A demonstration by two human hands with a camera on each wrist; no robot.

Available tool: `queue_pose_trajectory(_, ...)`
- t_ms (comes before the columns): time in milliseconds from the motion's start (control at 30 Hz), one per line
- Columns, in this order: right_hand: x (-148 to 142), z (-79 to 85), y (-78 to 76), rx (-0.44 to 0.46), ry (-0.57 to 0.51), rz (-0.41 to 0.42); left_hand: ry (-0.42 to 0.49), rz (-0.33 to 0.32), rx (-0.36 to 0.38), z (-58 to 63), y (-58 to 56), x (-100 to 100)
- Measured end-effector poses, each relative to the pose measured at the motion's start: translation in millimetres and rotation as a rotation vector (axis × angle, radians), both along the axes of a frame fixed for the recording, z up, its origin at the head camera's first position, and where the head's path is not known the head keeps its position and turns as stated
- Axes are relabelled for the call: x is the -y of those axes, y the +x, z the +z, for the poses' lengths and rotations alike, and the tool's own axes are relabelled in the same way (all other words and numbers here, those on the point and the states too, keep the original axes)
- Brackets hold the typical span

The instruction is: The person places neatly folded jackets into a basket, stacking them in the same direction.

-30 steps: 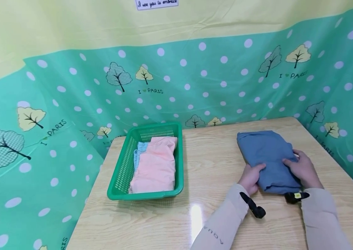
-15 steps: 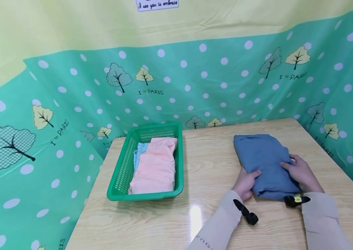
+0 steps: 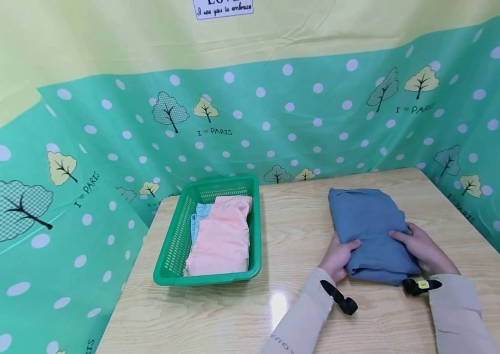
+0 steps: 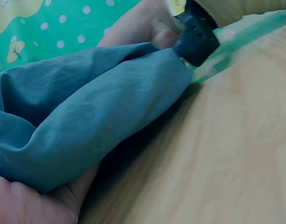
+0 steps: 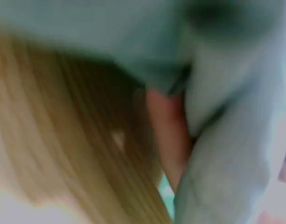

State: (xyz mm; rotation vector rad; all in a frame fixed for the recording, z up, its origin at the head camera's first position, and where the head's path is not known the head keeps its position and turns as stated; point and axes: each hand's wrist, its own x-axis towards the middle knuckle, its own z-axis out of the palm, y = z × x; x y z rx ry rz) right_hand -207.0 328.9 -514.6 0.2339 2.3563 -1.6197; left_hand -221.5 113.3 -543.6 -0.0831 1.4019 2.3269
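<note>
A folded blue garment (image 3: 371, 231), its exact kind not clear, is held by both hands on the right side of the table. My left hand (image 3: 339, 255) grips its left edge, thumb on top and fingers underneath. On the opposite edge my right hand (image 3: 424, 248) grips it the same way, thumb over the cloth. In the left wrist view the near part of the cloth (image 4: 101, 112) bulges in loose folds, raised a little off the wood. Blur covers much of the right wrist view, where a finger (image 5: 168, 135) shows beneath the cloth.
A green plastic basket (image 3: 256, 246) stands on the left of the wooden table (image 3: 294, 221). Inside lie a folded pink garment (image 3: 220, 236) and a light blue one (image 3: 202, 210) partly under it. A patterned curtain (image 3: 320, 113) hangs behind and at both sides.
Both hands have shifted slightly to the left, carrying the blue garment with them. The basket and its clothes have stayed put.
</note>
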Motion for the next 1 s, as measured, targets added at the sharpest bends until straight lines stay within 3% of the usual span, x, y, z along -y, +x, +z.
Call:
queue_pose_trajectory(200,22,-3.7,-3.2,-0.099,-0.108,0.006,-0.099,-0.013,-0.064,15.6,-13.0,30)
queue_pose_trajectory(400,47,-0.9,-6.9,-0.171,-0.26,-0.028,-0.205,-0.034,-0.173,45.2,-22.7,57)
queue_pose_trajectory(567,64,3.3,-3.3,-0.187,-0.349,-0.064,-0.282,-0.059,-0.243,73.9,-17.7,73)
queue_pose_trajectory(700,76,4.7,-0.9,-0.25,-0.448,-0.065,-0.337,-0.067,-0.305,93.7,-12.3,84)
queue_pose_trajectory(1000,107,13.3,-4.5,-0.301,-0.578,-0.021,-0.369,-0.145,-0.381,117.5,-10.1,120)
